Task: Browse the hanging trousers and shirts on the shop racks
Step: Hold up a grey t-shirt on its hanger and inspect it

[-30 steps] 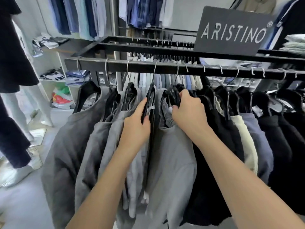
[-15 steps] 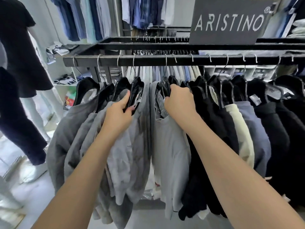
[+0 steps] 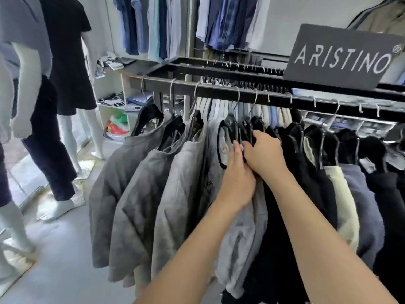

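A black rail [image 3: 219, 89] carries hangers with grey shirts [image 3: 135, 194] on its left part and black garments [image 3: 306, 172], a cream one [image 3: 345, 205] and a navy one [image 3: 368, 216] on its right. Both hands meet at the middle of the rail. My left hand [image 3: 237, 174] lies flat with straight fingers against a light grey shirt [image 3: 238, 233] just below its hanger. My right hand [image 3: 264, 154] sits right beside it, fingers curled over the top of a black hanger [image 3: 257, 123]. What its fingertips hold is hidden among the hangers.
A dark "ARISTINO" sign [image 3: 341, 60] stands on the rack top. Blue and white shirts [image 3: 153, 25] hang on the back wall. Dressed mannequins [image 3: 65, 62] stand at the left on the grey floor [image 3: 54, 260]. A shelf unit [image 3: 114, 102] with folded clothes stands behind them.
My left hand let go of the grey shirts' hanger and moved right until it touches my right hand. The grey shirts now hang apart on the left. The view swung left.
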Demonstrator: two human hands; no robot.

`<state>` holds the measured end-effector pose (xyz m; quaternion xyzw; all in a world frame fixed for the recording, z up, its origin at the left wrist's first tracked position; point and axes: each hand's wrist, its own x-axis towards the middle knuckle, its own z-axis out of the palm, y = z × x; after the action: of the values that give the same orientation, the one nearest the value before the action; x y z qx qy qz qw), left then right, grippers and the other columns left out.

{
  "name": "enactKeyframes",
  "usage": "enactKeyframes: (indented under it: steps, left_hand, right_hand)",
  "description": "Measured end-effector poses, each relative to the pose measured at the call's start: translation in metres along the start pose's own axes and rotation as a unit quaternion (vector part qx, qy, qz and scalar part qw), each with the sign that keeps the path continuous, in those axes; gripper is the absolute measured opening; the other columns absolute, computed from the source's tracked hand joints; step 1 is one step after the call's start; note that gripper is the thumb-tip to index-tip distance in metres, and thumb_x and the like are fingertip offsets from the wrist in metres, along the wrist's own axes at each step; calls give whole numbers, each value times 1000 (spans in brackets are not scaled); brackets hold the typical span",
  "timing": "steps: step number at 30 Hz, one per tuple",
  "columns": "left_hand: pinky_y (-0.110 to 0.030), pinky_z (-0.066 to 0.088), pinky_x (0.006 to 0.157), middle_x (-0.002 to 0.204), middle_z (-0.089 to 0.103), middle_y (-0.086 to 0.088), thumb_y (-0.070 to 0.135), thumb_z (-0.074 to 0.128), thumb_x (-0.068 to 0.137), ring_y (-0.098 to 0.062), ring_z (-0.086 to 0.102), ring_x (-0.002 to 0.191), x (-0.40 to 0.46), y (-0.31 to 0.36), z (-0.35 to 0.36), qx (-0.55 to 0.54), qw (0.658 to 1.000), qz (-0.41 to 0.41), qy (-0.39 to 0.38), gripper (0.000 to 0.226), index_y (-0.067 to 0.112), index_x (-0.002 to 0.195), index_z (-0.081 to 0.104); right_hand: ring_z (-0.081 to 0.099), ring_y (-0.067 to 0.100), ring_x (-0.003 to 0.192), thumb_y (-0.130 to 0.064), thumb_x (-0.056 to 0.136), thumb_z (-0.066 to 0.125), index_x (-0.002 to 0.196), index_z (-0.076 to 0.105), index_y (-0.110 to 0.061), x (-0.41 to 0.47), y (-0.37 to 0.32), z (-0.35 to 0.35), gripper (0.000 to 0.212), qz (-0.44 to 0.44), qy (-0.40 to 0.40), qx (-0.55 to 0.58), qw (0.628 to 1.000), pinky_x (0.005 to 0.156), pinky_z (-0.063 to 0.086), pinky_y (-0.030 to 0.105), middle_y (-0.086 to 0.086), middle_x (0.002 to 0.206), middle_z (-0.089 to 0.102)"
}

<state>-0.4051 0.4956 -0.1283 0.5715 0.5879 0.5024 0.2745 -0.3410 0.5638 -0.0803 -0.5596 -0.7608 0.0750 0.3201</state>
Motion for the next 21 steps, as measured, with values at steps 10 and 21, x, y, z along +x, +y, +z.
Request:
enactKeyframes:
  steps: [10, 21]
  left_hand:
    - [-38, 43, 99, 135, 51, -16, 14, 45, 93, -29, 51, 117, -5, -16, -24, 56, 998, 31, 14, 70, 21, 155, 14]
    - [-15, 30, 69, 116, 42, -8, 7, 40, 97, -12, 42, 82, -2, -32, -52, 168, 983, 36, 71, 67, 19, 155, 8]
  right_hand:
    - [50, 27, 75, -28, 91, 64, 70, 45, -11, 2, -4, -6, 33, 20, -14, 6, 1000, 64, 30, 31, 5, 65, 53]
    - [54, 25, 73, -25, 90, 62, 85, 59, -13, 1, 0, -3, 14, 49, -13, 36, 998, 65, 37, 28, 3, 71, 59]
